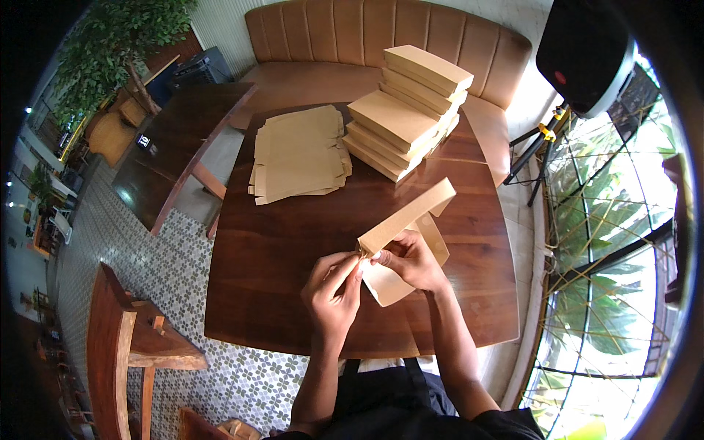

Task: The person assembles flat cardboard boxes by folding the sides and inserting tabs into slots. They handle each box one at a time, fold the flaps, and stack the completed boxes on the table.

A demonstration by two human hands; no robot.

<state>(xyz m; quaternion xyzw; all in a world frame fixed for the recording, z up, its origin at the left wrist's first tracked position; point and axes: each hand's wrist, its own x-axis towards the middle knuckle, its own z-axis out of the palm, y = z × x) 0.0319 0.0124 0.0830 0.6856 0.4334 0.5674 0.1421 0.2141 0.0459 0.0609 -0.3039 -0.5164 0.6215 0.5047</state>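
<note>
A partly folded brown cardboard box (411,213) is held up over the near part of the wooden table (286,271). One long side wall stands up, and a paler flap hangs below. My left hand (334,282) pinches the box's near left corner with its fingertips. Beside it, my right hand (414,260) grips the same corner, its fingers partly inside the box and partly hidden by the wall. Farther back lies a pile of flat cardboard blanks (301,154). To the right of that pile, several folded boxes (400,117) are stacked in two uneven columns.
A tan padded bench (389,33) curves behind the table. A second dark table (183,139) stands to the left, with a wooden chair (125,337) nearer me. At the right are a black speaker on a stand (587,59) and a window with metal bars (609,279).
</note>
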